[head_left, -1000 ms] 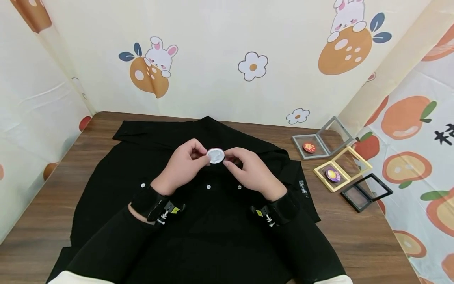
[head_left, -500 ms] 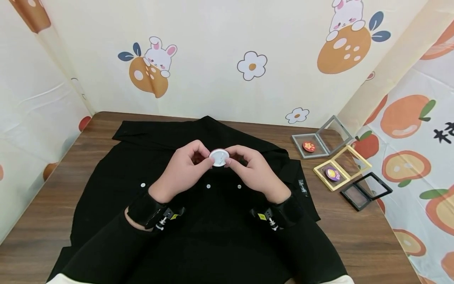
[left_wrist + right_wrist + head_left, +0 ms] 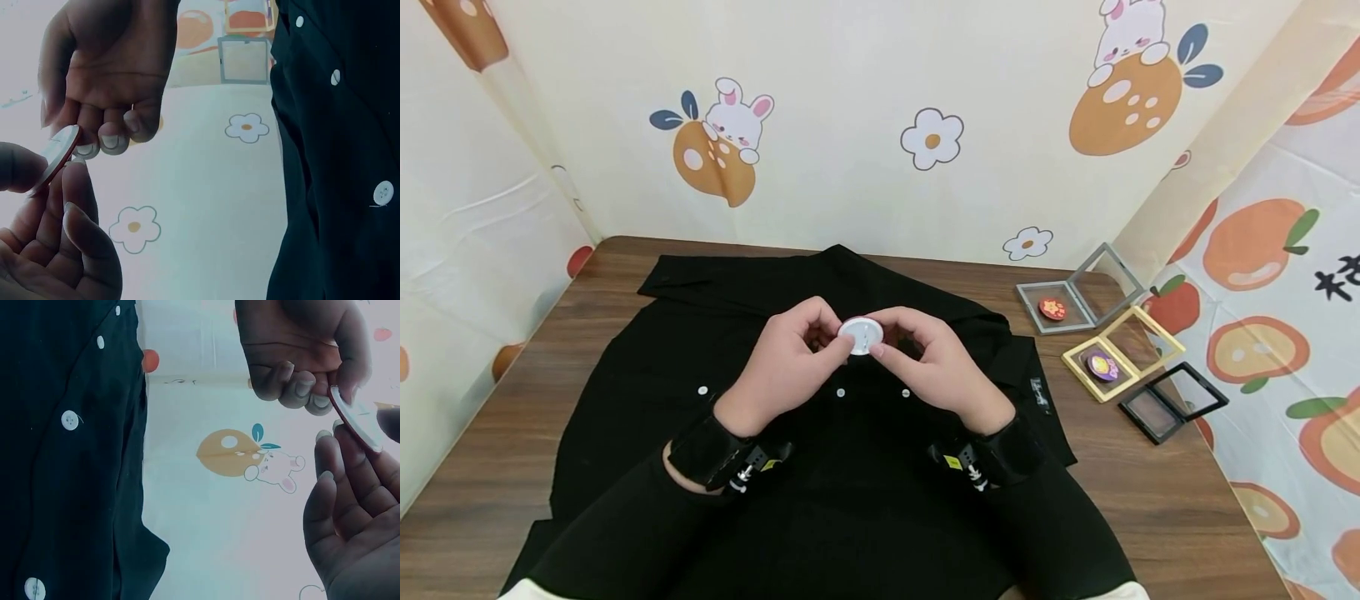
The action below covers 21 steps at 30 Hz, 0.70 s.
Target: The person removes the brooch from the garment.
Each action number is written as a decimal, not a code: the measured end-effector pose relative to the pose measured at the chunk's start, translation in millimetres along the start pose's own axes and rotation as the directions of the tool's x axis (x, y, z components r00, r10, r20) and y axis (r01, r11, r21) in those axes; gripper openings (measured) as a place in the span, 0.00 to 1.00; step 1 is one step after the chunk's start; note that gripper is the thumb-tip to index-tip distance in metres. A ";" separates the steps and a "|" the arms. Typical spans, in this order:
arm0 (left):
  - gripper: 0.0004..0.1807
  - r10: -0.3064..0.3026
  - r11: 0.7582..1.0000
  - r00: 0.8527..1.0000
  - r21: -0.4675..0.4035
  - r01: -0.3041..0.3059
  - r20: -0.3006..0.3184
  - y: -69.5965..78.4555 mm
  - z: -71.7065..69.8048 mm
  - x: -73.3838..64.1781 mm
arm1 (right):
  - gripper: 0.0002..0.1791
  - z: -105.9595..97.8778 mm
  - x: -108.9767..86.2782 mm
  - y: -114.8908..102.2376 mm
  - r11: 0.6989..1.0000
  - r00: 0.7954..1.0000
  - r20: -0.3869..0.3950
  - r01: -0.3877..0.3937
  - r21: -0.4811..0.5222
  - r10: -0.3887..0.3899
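A round pin badge (image 3: 861,336) is held over the black shirt (image 3: 880,492), its white back facing up. My left hand (image 3: 790,354) pinches its left side between thumb and fingers. On the opposite side, my right hand (image 3: 936,358) pinches the rim, thumb at the near edge. Seen edge-on in the left wrist view, the badge (image 3: 57,150) has a thin red rim, and a thin line that looks like the pin crosses its back. The right wrist view shows the same badge (image 3: 357,419) between both hands' fingertips; its front is hidden.
Three hinged frames stand at the table's right: a grey one (image 3: 1080,328) with a red badge (image 3: 1052,309), a yellow one (image 3: 1131,386) with a purple badge (image 3: 1103,366), and a black one (image 3: 1157,437). White buttons (image 3: 841,392) dot the shirt. Patterned cloth surrounds the wooden table (image 3: 1195,517).
The badge has shifted slightly right and toward me, and its back is tilted up more. My right thumb has moved from beside the rim onto the badge's near edge.
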State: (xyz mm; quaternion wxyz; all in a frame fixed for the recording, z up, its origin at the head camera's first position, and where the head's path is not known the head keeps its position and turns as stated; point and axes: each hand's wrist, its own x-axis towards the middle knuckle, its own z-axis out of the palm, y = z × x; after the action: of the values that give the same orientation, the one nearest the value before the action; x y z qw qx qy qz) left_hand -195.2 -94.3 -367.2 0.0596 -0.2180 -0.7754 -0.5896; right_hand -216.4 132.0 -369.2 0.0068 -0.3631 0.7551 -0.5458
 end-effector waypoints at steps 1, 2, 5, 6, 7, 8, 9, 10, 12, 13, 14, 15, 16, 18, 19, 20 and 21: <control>0.06 0.002 1.000 1.000 0.001 -0.002 0.000 0.2 0.5 -0.3 | 0.14 0.0 -0.2 0.0 1.000 1.000 0.001 0.006 -0.007 -0.006; 0.07 0.005 1.000 1.000 0.001 -0.005 0.001 0.5 1.1 -0.6 | 0.14 0.1 -0.3 0.0 1.000 1.000 0.001 0.011 -0.010 -0.011; 0.07 0.009 1.000 1.000 0.003 -0.009 0.007 -0.3 2.2 -1.1 | 0.13 0.3 -0.2 -0.2 1.000 1.000 -0.008 0.015 -0.015 -0.015; 0.08 0.011 1.000 1.000 0.003 -0.011 0.010 -0.1 2.7 -1.2 | 0.12 0.4 0.0 -0.1 1.000 1.000 -0.011 0.016 -0.015 -0.016; 0.08 0.012 1.000 1.000 0.001 -0.012 0.013 -0.1 3.2 -1.2 | 0.12 0.4 0.0 -0.1 1.000 1.000 -0.012 0.016 -0.015 -0.017; 0.08 0.012 1.000 1.000 0.000 -0.012 0.015 -0.1 3.6 -1.3 | 0.12 0.5 0.1 -0.2 1.000 1.000 -0.014 0.017 -0.015 -0.017; 0.08 0.012 1.000 1.000 -0.002 -0.012 0.016 -0.1 4.0 -1.3 | 0.11 0.7 0.1 -0.1 1.000 1.000 -0.017 0.018 -0.017 -0.018; 0.08 0.014 1.000 1.000 -0.002 -0.014 0.017 0.2 4.5 -1.3 | 0.11 0.9 0.1 -0.1 1.000 1.000 -0.019 0.019 -0.018 -0.020; 0.08 0.017 1.000 1.000 -0.001 -0.017 0.018 1.1 5.3 -1.4 | 0.11 1.4 0.1 0.2 1.000 0.999 -0.025 0.022 -0.019 -0.023; 0.09 0.018 1.000 1.000 0.000 -0.018 0.017 1.2 5.5 -1.4 | 0.11 1.7 0.0 0.1 1.000 0.999 -0.028 0.022 -0.021 -0.022; 0.08 0.017 1.000 1.000 0.001 -0.017 0.017 1.0 5.7 -1.5 | 0.11 2.1 -0.3 0.4 1.000 0.999 -0.031 0.021 -0.023 -0.022; 0.09 0.017 1.000 1.000 0.001 -0.017 0.018 1.0 6.0 -1.5 | 0.11 2.5 -0.4 0.7 0.999 0.999 -0.034 0.021 -0.024 -0.022; 0.09 0.017 1.000 1.000 0.003 -0.017 0.019 1.1 6.2 -1.6 | 0.11 2.9 -0.5 0.9 0.999 0.999 -0.036 0.021 -0.028 -0.022; 0.09 0.013 1.000 1.000 0.003 -0.013 0.021 1.0 6.5 -1.9 | 0.10 3.5 -0.5 1.0 0.999 0.999 -0.040 0.021 -0.038 -0.023; 0.08 0.013 1.000 1.000 0.002 -0.013 0.023 0.9 6.6 -2.1 | 0.10 3.8 -0.5 1.0 0.999 0.999 -0.041 0.022 -0.040 -0.024; 0.08 0.012 1.000 1.000 0.002 -0.013 0.024 0.9 6.6 -2.3 | 0.10 4.0 -0.4 0.9 0.999 0.999 -0.042 0.025 -0.045 -0.027; 0.08 0.014 1.000 1.000 0.000 -0.014 0.025 0.8 6.6 -2.3 | 0.10 4.1 -0.3 0.6 0.998 0.999 -0.043 0.029 -0.049 -0.031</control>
State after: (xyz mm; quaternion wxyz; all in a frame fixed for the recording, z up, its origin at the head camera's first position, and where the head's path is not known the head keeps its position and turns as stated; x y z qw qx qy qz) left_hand -191.7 -88.6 -369.3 0.0539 -0.2308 -0.7747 -0.5863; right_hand -214.9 128.9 -371.4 -0.0268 -0.3621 0.7626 -0.5353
